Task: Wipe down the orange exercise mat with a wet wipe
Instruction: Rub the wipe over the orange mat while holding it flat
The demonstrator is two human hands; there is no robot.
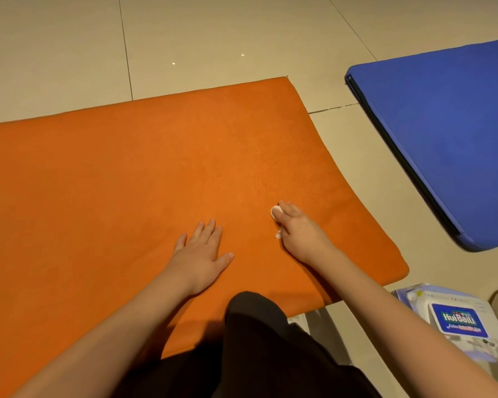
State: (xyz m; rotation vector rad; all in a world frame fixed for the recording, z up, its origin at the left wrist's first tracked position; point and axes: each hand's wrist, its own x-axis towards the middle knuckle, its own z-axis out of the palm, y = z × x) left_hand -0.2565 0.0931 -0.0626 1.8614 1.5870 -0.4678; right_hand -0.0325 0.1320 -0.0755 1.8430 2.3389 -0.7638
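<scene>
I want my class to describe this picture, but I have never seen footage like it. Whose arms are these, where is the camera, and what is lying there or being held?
There is no machine here. A person works with bare hands, and the single camera sits on their head, looking forward and down, so both arms reach in from the bottom edge. An orange mat lies on a tiled floor. The left hand rests flat on it, fingers straight. The right hand grips a bunched white wet wipe and presses it on the mat. The person's dark trousers show at the mat's near edge. To the right lie a blue mat and, nearer, a pack of wipes with a blue label.
</scene>
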